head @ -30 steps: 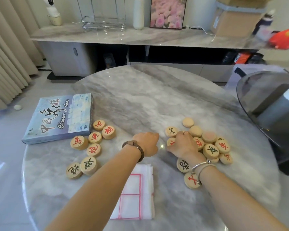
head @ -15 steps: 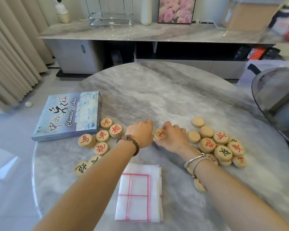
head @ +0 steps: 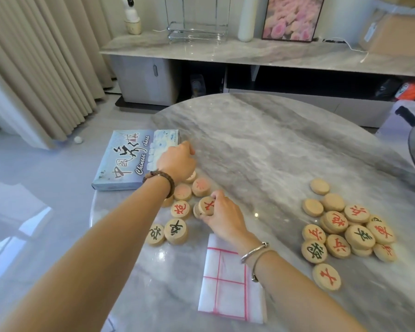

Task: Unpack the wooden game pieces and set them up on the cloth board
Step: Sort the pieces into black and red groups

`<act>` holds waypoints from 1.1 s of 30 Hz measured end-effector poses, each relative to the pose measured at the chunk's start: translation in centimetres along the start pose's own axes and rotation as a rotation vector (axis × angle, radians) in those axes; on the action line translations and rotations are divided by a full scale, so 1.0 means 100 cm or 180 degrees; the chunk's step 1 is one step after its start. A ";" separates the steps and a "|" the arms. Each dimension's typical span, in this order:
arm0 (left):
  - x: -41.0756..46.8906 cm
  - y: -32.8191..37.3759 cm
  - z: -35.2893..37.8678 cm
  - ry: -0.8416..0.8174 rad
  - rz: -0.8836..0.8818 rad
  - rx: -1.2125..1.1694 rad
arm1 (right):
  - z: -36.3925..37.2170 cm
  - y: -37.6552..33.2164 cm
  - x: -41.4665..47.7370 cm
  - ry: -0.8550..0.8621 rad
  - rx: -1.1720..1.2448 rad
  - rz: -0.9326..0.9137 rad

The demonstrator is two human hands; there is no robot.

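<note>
- A single view, from a camera worn on the person's head, set above the near side of the round desk (head: 273, 152).
- It faces forward and steeply down. Both forearms enter from the bottom edge and reach to the left hand (head: 177, 161) and right hand (head: 222, 214) near mid-frame.
- The range is close: the desk fills most of the lower picture, and its near edge is cut off by the frame.
- The lens is wide, taking in the sideboard (head: 249, 51) across the top, the curtains (head: 34, 68) at upper left and the floor (head: 34, 188) at left.

Tan wooden discs (head: 359, 236) with red or dark-green characters, white cloth (head: 228, 286) red-gridded, pale-blue box (head: 130, 161), grey-veined marble table (head: 273, 152)
</note>
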State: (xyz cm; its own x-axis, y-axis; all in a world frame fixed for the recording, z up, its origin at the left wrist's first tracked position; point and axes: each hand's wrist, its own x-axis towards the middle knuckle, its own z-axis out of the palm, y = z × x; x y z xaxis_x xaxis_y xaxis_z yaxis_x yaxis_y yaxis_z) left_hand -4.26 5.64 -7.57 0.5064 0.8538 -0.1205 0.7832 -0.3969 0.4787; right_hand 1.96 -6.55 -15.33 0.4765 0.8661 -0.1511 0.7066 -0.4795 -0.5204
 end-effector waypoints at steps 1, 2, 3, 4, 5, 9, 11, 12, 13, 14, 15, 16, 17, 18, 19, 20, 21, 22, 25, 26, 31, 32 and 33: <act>-0.001 0.000 0.000 0.0002 0.0033 0.0043 | -0.003 0.002 -0.001 0.0025 0.0094 0.0069; -0.001 0.000 0.001 0.0005 0.0063 0.0079 | -0.005 0.004 -0.003 -0.0004 0.0140 0.0115; -0.003 0.000 0.001 0.0006 0.0079 0.0097 | -0.007 0.006 -0.006 -0.0125 0.0121 0.0123; -0.004 0.001 0.002 -0.0004 0.0086 0.0105 | -0.008 0.007 -0.009 -0.0318 0.0055 0.0104; -0.006 0.001 0.002 -0.0012 0.0102 0.0115 | -0.008 0.008 -0.012 -0.0511 -0.0052 0.0064; -0.010 -0.001 0.002 -0.0100 0.0182 0.0232 | -0.004 0.007 -0.017 -0.0484 -0.0277 -0.0114; -0.010 -0.007 0.003 -0.0235 0.0186 0.0280 | -0.006 0.003 -0.013 -0.0421 -0.0197 -0.0194; -0.011 -0.010 0.004 -0.0308 0.0181 0.0296 | -0.007 0.001 -0.011 -0.0530 -0.0223 -0.0245; -0.010 -0.012 0.004 -0.0373 0.0174 0.0316 | -0.007 -0.001 -0.008 -0.0696 -0.0309 -0.0292; -0.010 -0.014 0.004 -0.0423 0.0166 0.0340 | -0.008 -0.003 -0.006 -0.0872 -0.0433 -0.0319; -0.009 -0.015 0.005 -0.0454 0.0156 0.0361 | -0.010 -0.004 -0.005 -0.1012 -0.0537 -0.0333; -0.009 -0.016 0.005 -0.0466 0.0146 0.0369 | -0.012 -0.004 -0.006 -0.1122 -0.0582 -0.0336; -0.008 -0.016 0.005 -0.0458 0.0131 0.0367 | -0.013 -0.002 -0.007 -0.1212 -0.0570 -0.0352; -0.007 -0.015 0.005 -0.0448 0.0111 0.0357 | -0.015 -0.001 -0.009 -0.1310 -0.0509 -0.0368; -0.007 -0.014 0.005 -0.0442 0.0103 0.0343 | -0.018 0.001 -0.011 -0.1410 -0.0400 -0.0385; -0.007 -0.012 0.006 -0.0450 0.0108 0.0334 | -0.020 0.001 -0.012 -0.1464 -0.0278 -0.0406; -0.008 -0.010 0.008 -0.0469 0.0123 0.0327 | -0.022 0.002 -0.011 -0.1431 -0.0165 -0.0423; -0.009 -0.008 0.010 -0.0495 0.0141 0.0327 | -0.023 0.002 -0.009 -0.1302 -0.0062 -0.0400; -0.010 -0.007 0.016 -0.0539 0.0170 0.0330 | -0.025 0.005 0.005 -0.0675 0.0167 -0.0024; -0.010 -0.008 0.017 -0.0545 0.0167 0.0321 | -0.023 0.006 0.009 -0.0565 0.0160 0.0131; -0.006 -0.019 0.021 -0.0545 0.0108 0.0233 | -0.008 0.010 0.015 -0.0372 0.0113 0.0440; -0.007 -0.019 0.023 -0.0595 0.0092 0.0204 | -0.006 0.010 0.016 -0.0352 0.0132 0.0443; -0.008 -0.019 0.025 -0.0670 0.0109 0.0178 | -0.005 0.010 0.017 -0.0333 0.0125 0.0431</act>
State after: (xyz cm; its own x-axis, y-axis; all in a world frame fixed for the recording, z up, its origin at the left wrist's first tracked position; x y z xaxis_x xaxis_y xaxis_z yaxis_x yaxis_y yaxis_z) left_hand -5.24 4.91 -10.62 0.5925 0.7528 -0.2867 0.7801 -0.4475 0.4372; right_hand 3.77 -5.63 -15.69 0.5074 0.8050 -0.3074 0.6177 -0.5886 -0.5215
